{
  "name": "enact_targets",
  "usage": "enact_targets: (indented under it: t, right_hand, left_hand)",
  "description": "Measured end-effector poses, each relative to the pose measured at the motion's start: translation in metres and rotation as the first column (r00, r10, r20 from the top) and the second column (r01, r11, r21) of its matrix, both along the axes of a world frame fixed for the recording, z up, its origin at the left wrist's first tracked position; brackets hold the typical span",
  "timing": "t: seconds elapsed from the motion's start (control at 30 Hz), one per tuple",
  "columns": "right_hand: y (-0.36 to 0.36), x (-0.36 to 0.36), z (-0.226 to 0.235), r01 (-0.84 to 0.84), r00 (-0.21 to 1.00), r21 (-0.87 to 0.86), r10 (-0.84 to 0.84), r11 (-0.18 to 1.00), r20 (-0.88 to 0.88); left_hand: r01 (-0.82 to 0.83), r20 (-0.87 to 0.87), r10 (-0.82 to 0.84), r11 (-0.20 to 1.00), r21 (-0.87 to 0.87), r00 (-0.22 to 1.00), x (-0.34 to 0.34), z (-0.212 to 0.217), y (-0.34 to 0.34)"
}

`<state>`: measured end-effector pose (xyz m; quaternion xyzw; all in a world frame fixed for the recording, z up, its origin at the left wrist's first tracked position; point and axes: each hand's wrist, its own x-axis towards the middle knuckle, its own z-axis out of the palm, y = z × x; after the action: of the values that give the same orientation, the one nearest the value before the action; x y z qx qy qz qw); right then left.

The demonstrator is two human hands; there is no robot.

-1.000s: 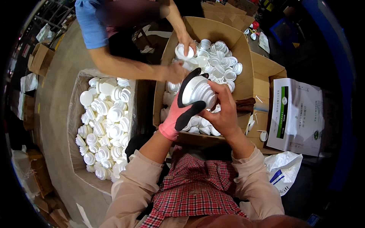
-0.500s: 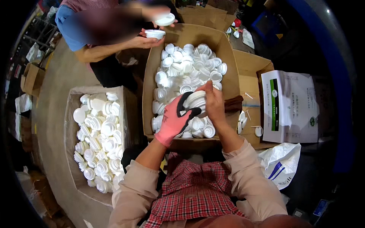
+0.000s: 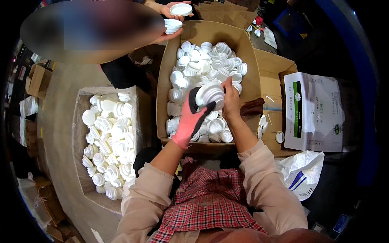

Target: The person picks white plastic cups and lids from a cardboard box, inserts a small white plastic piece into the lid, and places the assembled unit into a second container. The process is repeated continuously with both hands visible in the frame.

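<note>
My left hand (image 3: pixel 190 119), in a pink and black glove, holds a short stack of white round lids (image 3: pixel 210 96) from below. My bare right hand (image 3: pixel 231 101) grips the same stack on its right side. Both hands hover over an open cardboard box (image 3: pixel 251 81) filled with loose white lids (image 3: pixel 202 60). To my left stands a second box (image 3: pixel 79 133) lined with plastic, holding stacked white lids (image 3: pixel 109 137). At the far side of the cardboard box another person's hands (image 3: pixel 170 12) hold a few white lids (image 3: pixel 180 9).
A white printed sheet (image 3: pixel 312 111) lies on the box flap at right, with small parts (image 3: pixel 265 127) beside it. A white plastic bag (image 3: pixel 304 172) sits below it. Folded cardboard (image 3: pixel 223 8) lies at the back, small cartons (image 3: pixel 38 79) at left.
My hands with the lid stack stayed over the box, shifting slightly. The other person's hands left the box and rose to its far edge holding lids. The camera view shifted.
</note>
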<state>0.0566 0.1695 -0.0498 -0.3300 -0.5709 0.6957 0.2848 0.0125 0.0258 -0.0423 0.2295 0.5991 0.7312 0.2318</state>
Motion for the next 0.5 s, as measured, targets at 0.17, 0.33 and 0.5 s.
enact_targets:
  t: [0.17, 0.33, 0.5]
  right_hand:
    - [-0.009, 0.005, 0.025, -0.111, 0.994, 0.406, 0.094, 0.907, 0.062]
    - [-0.005, 0.007, 0.017, -0.019, 1.0, 0.024, 0.02, 1.0, -0.011]
    - [-0.003, 0.012, 0.022, -0.027, 0.999, 0.235, 0.019, 0.972, 0.035]
  left_hand:
    - [0.193, -0.064, -0.196, 0.98, -0.052, 0.979, -0.015, -0.011, -0.01]
    - [0.143, 0.185, -0.154, 0.987, 0.073, 0.971, -0.008, 0.008, -0.003]
    - [0.131, -0.108, -0.142, 0.986, -0.101, 0.984, 0.009, -0.012, -0.002]
